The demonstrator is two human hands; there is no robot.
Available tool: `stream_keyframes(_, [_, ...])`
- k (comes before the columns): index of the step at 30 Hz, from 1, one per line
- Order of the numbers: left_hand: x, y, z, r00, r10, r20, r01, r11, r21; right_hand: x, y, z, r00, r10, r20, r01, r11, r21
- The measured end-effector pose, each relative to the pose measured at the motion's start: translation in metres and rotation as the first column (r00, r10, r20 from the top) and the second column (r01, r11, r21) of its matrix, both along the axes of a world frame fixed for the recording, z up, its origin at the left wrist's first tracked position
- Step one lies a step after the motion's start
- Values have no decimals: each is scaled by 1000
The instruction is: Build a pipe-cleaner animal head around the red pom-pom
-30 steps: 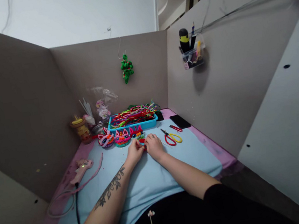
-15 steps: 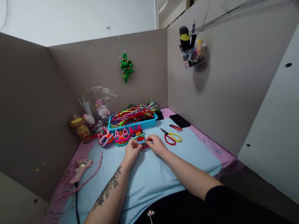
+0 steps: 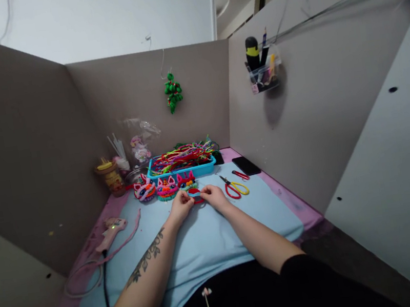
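Note:
Between my two hands is a small round red piece with a light blue strip across it, seemingly made of pipe cleaners point(image 3: 194, 192). My left hand point(image 3: 182, 205) pinches its left side with thumb and fingertips. From the other side, my right hand point(image 3: 212, 195) pinches the right end of the blue strip. Just beyond my hands stand three colourful fuzzy animal heads: one at the left point(image 3: 144, 189), one in the middle point(image 3: 167, 188) and one at the right point(image 3: 186, 180). The rightmost is partly hidden by the piece and my left hand.
Behind the heads stands a blue tray point(image 3: 192, 171) heaped with pipe cleaners. Scissors point(image 3: 235, 187), a red cutter point(image 3: 240, 175) and a black phone point(image 3: 246, 165) lie at right. A pink glue gun point(image 3: 111, 231) with its cable lies at left, near a decorated cup point(image 3: 113, 180).
My right hand has shifted very slightly along the blue strip, and the fingers look a little straighter. Both hands keep hold of the piece; everything else lies as before.

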State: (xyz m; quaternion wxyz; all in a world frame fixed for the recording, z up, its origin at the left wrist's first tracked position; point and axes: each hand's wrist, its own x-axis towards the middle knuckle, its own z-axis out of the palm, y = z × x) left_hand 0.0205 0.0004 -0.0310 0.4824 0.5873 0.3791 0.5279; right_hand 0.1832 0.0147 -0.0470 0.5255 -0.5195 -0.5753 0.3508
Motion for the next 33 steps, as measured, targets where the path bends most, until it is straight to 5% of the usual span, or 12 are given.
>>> stream_keyframes(18, [-1,-8,16,997,-54,-55,62,988,141,4,-8,16,912,125,-392,-183,976,-116])
stream_keyframes(25, [-2,-9,19,996,-50,-69,60,986,158,2,-7,16,921,171,-349,-194,981,-32])
stream_keyframes(33, [1,-9,20,998,65,-23,-62,990,128,-1,-10,16,970,78,-229,-50,990,128])
